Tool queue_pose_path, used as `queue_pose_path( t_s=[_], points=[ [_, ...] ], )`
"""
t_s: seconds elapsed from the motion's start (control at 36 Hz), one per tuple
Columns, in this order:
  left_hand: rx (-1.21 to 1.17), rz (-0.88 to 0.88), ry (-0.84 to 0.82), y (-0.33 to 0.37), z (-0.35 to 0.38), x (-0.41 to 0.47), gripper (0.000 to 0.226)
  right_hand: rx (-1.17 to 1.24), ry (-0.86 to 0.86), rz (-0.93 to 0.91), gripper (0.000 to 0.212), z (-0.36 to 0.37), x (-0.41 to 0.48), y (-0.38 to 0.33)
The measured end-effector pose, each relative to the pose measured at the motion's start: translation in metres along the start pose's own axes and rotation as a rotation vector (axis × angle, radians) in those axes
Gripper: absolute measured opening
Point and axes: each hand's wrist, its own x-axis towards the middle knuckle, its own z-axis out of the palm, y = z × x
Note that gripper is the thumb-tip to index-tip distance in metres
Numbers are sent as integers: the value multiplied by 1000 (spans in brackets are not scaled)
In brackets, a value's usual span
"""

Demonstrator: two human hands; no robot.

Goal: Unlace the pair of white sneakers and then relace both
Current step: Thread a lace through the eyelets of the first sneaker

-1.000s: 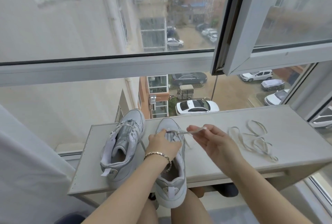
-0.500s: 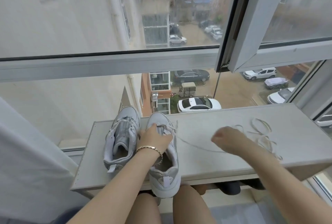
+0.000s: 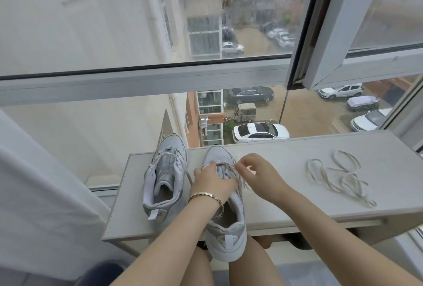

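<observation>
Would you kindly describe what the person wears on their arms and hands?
No sleeves or gloves are in view. The left hand has a gold-coloured link bracelet at its wrist; the right hand and its wrist wear nothing.

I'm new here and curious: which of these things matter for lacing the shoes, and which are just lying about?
Job: left sneaker; right sneaker, gripped by left hand; attached lace, pinched by right hand; loose lace on shelf.
Just there: bracelet; white cloth; parked cars outside.

sneakers [image 3: 194, 185] left on shelf [image 3: 286, 155], lace [image 3: 338, 175] right
</observation>
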Motion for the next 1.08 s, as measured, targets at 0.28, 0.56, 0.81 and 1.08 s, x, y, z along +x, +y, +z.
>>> queue_pose_path(
  t_s=[0.28, 0.56, 0.81, 1.08],
  points=[
    [37, 47, -40, 4, 3, -2, 74, 876, 1, 121, 44, -32, -41, 22],
    [47, 52, -38, 3, 4, -2, 75, -368, -280, 360, 34, -67, -36, 33],
    [50, 52, -22, 3, 6, 0, 77, -156, 1, 107, 29, -5, 0, 10],
    [85, 59, -28, 2, 6, 3, 78, -149, 75, -271, 11, -5, -19, 19]
  ],
)
